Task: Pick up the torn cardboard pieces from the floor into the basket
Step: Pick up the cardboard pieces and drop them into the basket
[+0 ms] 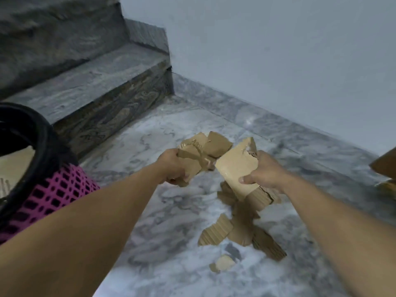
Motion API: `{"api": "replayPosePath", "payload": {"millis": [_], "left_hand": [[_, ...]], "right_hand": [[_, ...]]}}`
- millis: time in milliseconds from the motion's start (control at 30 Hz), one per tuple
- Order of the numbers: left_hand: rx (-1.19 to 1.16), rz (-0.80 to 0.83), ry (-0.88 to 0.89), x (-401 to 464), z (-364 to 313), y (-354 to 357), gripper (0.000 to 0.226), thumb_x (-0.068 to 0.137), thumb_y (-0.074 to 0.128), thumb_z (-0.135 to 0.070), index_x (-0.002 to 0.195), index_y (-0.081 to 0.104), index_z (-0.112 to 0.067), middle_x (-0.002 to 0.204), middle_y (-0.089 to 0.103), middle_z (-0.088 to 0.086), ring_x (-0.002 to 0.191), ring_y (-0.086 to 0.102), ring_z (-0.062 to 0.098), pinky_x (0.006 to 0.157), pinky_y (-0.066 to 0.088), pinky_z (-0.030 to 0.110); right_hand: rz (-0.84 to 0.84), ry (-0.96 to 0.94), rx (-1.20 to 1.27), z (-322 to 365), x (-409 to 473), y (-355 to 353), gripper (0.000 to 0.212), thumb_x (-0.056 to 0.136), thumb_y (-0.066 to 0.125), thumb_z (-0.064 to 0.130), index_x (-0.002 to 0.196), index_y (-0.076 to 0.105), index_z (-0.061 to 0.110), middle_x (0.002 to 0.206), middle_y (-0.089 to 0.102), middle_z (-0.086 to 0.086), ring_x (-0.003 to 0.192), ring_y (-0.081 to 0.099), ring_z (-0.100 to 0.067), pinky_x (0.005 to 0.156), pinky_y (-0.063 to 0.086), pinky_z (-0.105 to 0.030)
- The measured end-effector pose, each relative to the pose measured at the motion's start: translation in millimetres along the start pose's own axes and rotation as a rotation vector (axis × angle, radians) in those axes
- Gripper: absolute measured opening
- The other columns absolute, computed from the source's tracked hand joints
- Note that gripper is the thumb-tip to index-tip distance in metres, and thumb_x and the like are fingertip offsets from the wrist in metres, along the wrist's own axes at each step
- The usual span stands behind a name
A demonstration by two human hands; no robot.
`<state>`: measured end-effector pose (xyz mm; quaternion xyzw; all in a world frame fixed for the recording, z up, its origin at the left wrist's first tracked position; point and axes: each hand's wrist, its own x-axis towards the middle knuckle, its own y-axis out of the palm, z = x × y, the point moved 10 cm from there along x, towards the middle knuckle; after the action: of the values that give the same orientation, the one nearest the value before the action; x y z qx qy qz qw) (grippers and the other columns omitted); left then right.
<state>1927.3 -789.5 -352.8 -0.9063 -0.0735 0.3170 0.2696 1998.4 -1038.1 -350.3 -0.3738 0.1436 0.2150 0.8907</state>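
We are gripping a cardboard piece [190, 161] in our left hand [171, 166] and a paler piece [235, 168] in our right hand [265, 172], both lifted over the floor [167, 202]. More scraps [242, 230] are lying below, nearer us. The basket [53, 189] is standing at near left.

No legible text anywhere.

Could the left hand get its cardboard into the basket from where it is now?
Probably yes. The left hand grips a bunch of cardboard pieces, and the basket stands just to its left with its rim open toward the person. Nothing lies between them; only the left forearm runs alongside the basket.
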Motion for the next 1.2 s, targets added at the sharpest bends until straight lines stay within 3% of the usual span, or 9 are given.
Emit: {"api": "replayPosePath", "payload": {"millis": [233, 333, 400, 533, 600, 733, 867, 967, 1200], "left_hand": [[0.045, -0.164, 0.098, -102, -49, -111, 0.028, 0.079, 0.067, 0.005, 0.084, 0.052, -0.018, 0.075, 0.054, 0.002, 0.056, 0.056, 0.014, 0.035, 0.048, 0.021], [0.006, -0.234, 0.125, -150, -59, -164, 0.032, 0.077, 0.069, 0.006, 0.098, 0.053, -0.013, 0.079, 0.054, 0.003, 0.055, 0.058, 0.012, 0.033, 0.046, 0.019], [-0.028, -0.324, 0.160, -185, -60, -204, 0.023, 0.077, 0.068, 0.003, 0.086, 0.055, -0.014, 0.071, 0.053, 0.003, 0.041, 0.056, 0.007, 0.033, 0.041, 0.016], [-0.021, -0.501, 0.117, -247, -26, -282, 0.038, 0.076, 0.076, -0.004, 0.104, 0.052, -0.014, 0.077, 0.051, 0.001, 0.063, 0.056, 0.014, 0.035, 0.047, 0.023], [-0.043, -0.527, 0.066, -265, 0, -308, 0.039, 0.078, 0.073, 0.001, 0.105, 0.050, -0.012, 0.078, 0.052, 0.004, 0.057, 0.059, 0.015, 0.033, 0.047, 0.023], [-0.065, -0.515, -0.070, -288, 70, -346, 0.038, 0.084, 0.068, 0.000, 0.116, 0.050, -0.010, 0.094, 0.057, 0.011, 0.072, 0.063, 0.022, 0.060, 0.058, 0.037], [-0.044, -0.396, -0.191, -294, 136, -352, 0.032, 0.086, 0.067, -0.006, 0.116, 0.057, -0.009, 0.105, 0.061, 0.014, 0.089, 0.064, 0.028, 0.064, 0.057, 0.038], [-0.005, -0.309, -0.256, -296, 171, -339, 0.037, 0.080, 0.076, -0.017, 0.110, 0.058, -0.005, 0.110, 0.061, 0.011, 0.103, 0.062, 0.032, 0.080, 0.055, 0.044], [0.191, -0.489, -0.219, -314, 167, -341, 0.058, 0.075, 0.080, -0.033, 0.116, 0.055, -0.002, 0.118, 0.056, 0.011, 0.105, 0.057, 0.030, 0.087, 0.054, 0.042]], "right_hand": [[-0.038, -0.165, -0.058, 126, -52, -22, 0.072, 0.064, 0.090, 0.015, 0.122, 0.047, 0.014, 0.117, 0.060, -0.003, 0.106, 0.057, -0.021, 0.086, 0.047, -0.030], [-0.045, -0.257, -0.070, 192, -84, -23, 0.079, 0.066, 0.089, 0.016, 0.131, 0.044, 0.011, 0.121, 0.057, -0.002, 0.110, 0.054, -0.021, 0.090, 0.046, -0.031], [-0.054, -0.337, -0.105, 238, -106, -18, 0.083, 0.071, 0.086, 0.016, 0.139, 0.038, 0.011, 0.123, 0.050, 0.000, 0.114, 0.049, -0.021, 0.089, 0.040, -0.028], [-0.032, -0.488, -0.126, 329, -148, 9, 0.081, 0.075, 0.083, 0.014, 0.142, 0.037, 0.014, 0.127, 0.049, 0.000, 0.111, 0.047, -0.018, 0.089, 0.036, -0.024], [-0.014, -0.516, -0.124, 364, -162, 28, 0.081, 0.077, 0.081, 0.014, 0.144, 0.036, 0.013, 0.129, 0.052, -0.004, 0.109, 0.049, -0.019, 0.088, 0.036, -0.024], [0.022, -0.571, -0.124, 422, -191, 87, 0.076, 0.080, 0.077, 0.016, 0.143, 0.036, 0.011, 0.129, 0.053, -0.006, 0.112, 0.052, -0.024, 0.087, 0.040, -0.027], [0.098, -0.556, -0.082, 436, -204, 154, 0.067, 0.081, 0.075, 0.011, 0.138, 0.039, 0.010, 0.127, 0.054, -0.010, 0.111, 0.054, -0.025, 0.087, 0.048, -0.034], [0.148, -0.519, -0.201, 419, -205, 198, 0.065, 0.081, 0.077, 0.018, 0.135, 0.042, 0.008, 0.128, 0.055, -0.011, 0.115, 0.055, -0.028, 0.092, 0.048, -0.036], [0.056, -0.524, -0.183, 387, -212, 168, 0.052, 0.078, 0.080, 0.019, 0.124, 0.055, 0.012, 0.121, 0.062, -0.009, 0.110, 0.059, -0.025, 0.088, 0.050, -0.032]]}}
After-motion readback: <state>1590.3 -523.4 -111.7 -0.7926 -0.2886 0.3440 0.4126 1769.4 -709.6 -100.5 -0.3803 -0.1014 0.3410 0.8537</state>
